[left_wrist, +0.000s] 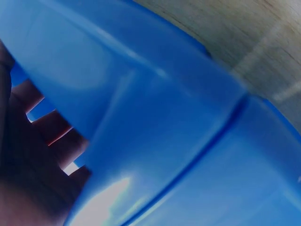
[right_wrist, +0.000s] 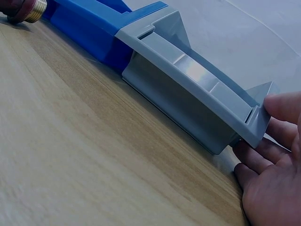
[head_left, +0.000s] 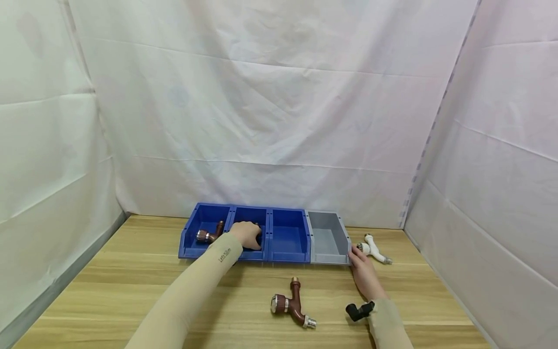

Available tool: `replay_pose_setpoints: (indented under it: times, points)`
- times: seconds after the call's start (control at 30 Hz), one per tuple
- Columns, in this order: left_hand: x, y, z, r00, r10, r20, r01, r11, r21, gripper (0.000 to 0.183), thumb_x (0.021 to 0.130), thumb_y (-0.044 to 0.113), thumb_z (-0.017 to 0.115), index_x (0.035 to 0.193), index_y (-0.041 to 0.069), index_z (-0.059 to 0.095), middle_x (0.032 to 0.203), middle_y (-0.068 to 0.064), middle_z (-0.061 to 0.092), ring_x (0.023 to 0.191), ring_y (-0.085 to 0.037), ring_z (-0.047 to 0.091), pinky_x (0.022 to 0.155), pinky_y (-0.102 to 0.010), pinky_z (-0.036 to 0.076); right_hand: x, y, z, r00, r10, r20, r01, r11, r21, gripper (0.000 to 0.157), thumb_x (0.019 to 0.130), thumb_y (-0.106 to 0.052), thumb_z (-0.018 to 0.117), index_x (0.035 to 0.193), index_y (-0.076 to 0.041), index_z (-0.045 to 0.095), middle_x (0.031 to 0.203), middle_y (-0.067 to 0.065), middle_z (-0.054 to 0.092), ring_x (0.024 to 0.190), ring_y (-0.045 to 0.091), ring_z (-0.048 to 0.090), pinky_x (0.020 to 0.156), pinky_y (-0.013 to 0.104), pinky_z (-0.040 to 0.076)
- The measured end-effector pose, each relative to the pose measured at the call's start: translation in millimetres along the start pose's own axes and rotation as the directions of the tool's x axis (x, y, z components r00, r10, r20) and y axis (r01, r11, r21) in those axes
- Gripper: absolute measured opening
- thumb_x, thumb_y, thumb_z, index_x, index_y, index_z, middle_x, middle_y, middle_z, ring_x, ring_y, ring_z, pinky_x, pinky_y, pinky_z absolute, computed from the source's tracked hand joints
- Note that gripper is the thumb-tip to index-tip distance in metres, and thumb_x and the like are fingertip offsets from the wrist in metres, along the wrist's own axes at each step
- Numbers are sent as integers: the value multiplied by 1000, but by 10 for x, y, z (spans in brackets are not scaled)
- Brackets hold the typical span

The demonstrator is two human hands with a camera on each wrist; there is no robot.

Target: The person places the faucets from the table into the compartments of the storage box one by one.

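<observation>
Left hand [head_left: 246, 235] is lowered into the second blue plastic bin [head_left: 253, 255] from the left; whether its fingers grip anything cannot be determined. Right hand [head_left: 364, 271] grips the front right corner of the grey plastic bin [head_left: 326, 242], thumb at the edge, fingers beneath. One brown tap with silver-coloured fittings [head_left: 295, 306] lies on the wood-grain table [head_left: 244, 315], in front of the bins. A white tap [head_left: 372, 248] lies right of the grey bin.

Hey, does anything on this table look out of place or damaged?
No damage or spill stands out. Slightly odd: one brown tap and a white tap lie on the table outside the bins, while another brown tap sits in the leftmost blue bin.
</observation>
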State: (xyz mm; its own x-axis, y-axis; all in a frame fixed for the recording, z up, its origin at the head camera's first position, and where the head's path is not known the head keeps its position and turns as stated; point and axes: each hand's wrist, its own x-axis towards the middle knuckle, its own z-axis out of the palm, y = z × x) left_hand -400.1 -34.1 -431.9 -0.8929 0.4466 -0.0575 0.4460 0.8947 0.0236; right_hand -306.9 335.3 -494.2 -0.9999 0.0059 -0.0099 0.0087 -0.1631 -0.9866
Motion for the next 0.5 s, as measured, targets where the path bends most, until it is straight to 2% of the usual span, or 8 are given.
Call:
replay_pose_setpoints:
  times: [0.37, 0.5]
  points:
    - [-20, 7, -30, 1000, 7, -11, -7, 1000, 9, 33, 78, 43, 78, 102, 22, 72, 95, 1, 68, 75, -18, 61, 68, -41, 53, -4, -6, 10, 1000, -10, 1, 10, 1000, -15, 59, 106, -17, 39, 154, 2, 9, 160, 15, 9, 146, 22, 8, 117, 35, 13]
    - [-45, 14, -53, 1000, 4, -2, -4, 1000, 19, 34, 79, 44, 78, 103, 22, 72, 95, 1, 68, 78, -19, 63, 71, -42, 53, 10, -1, 23, 1000, -19, 2, 19, 1000, -19, 57, 107, -15, 38, 154, 3, 10, 160, 15, 9, 146, 22, 8, 116, 35, 13]
